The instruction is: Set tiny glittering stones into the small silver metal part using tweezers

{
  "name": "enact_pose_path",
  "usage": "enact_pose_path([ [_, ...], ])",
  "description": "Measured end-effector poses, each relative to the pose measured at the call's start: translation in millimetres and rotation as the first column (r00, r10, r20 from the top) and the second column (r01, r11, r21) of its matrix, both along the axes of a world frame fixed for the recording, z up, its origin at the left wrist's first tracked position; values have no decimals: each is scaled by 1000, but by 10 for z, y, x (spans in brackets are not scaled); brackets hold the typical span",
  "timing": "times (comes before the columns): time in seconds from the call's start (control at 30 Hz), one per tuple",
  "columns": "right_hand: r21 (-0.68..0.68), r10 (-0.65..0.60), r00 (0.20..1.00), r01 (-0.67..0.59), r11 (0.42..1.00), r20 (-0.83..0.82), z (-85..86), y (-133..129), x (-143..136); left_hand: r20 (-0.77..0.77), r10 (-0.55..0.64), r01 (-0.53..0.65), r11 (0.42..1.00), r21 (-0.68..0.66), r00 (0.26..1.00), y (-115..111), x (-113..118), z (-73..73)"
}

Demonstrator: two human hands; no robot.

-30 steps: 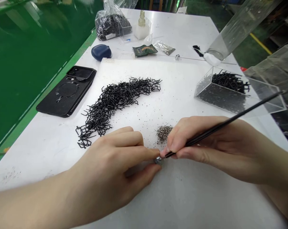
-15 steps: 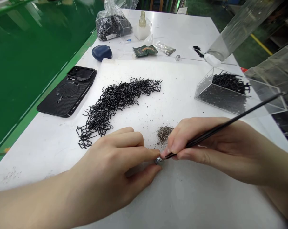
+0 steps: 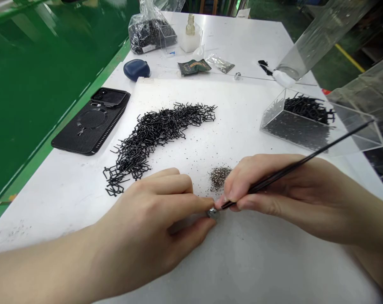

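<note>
Between the thumb and index finger of my left hand is a small shiny metal part, resting low over the white work surface. My right hand grips a thin black rod-like tool much as one holds a pen. The tool's lower end comes down at the metal part; whether it touches is too small to tell. Just beyond the fingertips lies a little heap of tiny metallic grains. Farther off, a curved pile of bent black wire pieces spreads across the surface.
At the right lies a clear plastic box with black pieces, near a tilted clear tube. A phone in a black case and a blue case sit left. Behind are a bag of black parts and a green packet.
The whole view has shifted very slightly. The metal part shows a little more between my left fingers, and both hands stay in nearly the same place.
</note>
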State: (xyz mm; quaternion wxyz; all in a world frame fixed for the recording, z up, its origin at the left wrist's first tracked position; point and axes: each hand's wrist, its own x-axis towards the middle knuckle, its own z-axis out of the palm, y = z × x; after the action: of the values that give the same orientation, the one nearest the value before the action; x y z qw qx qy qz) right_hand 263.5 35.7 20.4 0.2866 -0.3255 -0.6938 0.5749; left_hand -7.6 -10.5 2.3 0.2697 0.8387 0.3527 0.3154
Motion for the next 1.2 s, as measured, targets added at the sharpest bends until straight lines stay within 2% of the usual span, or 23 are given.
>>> enact_pose_path([
  [0.63,-2,0,1000,0,1000,-1,-10,-14,17,11,-8,8,1000,-8,1000,5,6,-12],
  [0.83,39,6,1000,-6,999,12,-27,-6,10,19,-7,7,1000,2,1000,18,10,13],
  [0.9,80,-38,999,39,996,-17,5,-7,55,-18,-16,15,1000,-6,1000,34,19,51],
  [0.97,160,-148,984,163,974,-104,55,-13,130,-70,-26,25,1000,-13,997,49,24,79],
  [1.07,318,-365,921,390,864,-136,122,-13,265,-58,-12,12,1000,-1,998,56,20,61],
  [1.13,439,-450,893,416,797,-29,148,4,355,-22,1,-1,1000,5,1000,51,13,18],
  [1.2,566,-463,877,320,760,127,172,33,449,-11,10,-10,1000,4,1000,43,9,-18],
])
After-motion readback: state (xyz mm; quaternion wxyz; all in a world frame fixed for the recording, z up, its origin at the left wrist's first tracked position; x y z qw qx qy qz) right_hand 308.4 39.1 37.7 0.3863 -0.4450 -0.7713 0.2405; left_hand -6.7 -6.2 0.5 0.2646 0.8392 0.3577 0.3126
